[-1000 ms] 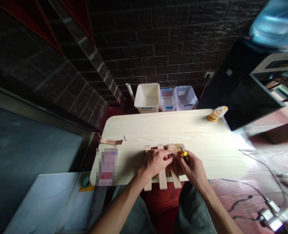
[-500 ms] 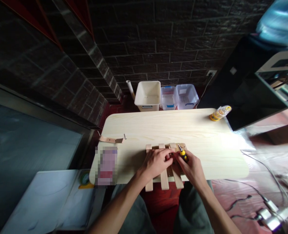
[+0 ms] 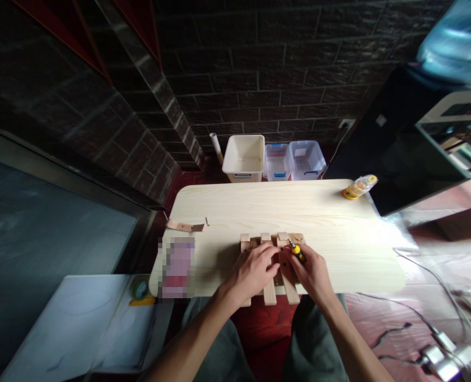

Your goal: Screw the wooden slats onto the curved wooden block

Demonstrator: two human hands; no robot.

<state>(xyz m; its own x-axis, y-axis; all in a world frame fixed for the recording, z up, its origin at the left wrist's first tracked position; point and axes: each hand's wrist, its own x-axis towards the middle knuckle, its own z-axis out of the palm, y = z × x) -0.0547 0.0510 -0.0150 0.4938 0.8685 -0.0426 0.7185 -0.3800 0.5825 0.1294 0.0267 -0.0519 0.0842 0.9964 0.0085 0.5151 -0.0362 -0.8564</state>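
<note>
A yellow-and-black screwdriver (image 3: 297, 251) is gripped in my right hand (image 3: 314, 269), its metal tip pointing up and to the left. Below the hands lies a wooden piece with three pale slats (image 3: 290, 289) on it, at the table's near edge. Dark screw heads or holes (image 3: 284, 263) show on the right slat. My left hand (image 3: 251, 271) rests over the left and middle slats, thumb apart from its bent fingers, with nothing visible between them. Its palm hides much of the left slat.
A bent wooden strip (image 3: 185, 227) and an upright screw (image 3: 207, 221) are at the table's left. Below them is a blurred-out flat item (image 3: 178, 268). A yellow bottle-like item in plastic (image 3: 358, 188) stands back right. Bins (image 3: 243, 175) line the wall; cables (image 3: 394, 296) cross the floor.
My left thumb and fingers have parted and drawn back slightly left from the right slat, uncovering dark spots on it. The screwdriver stays in my right hand, shifted slightly left.
</note>
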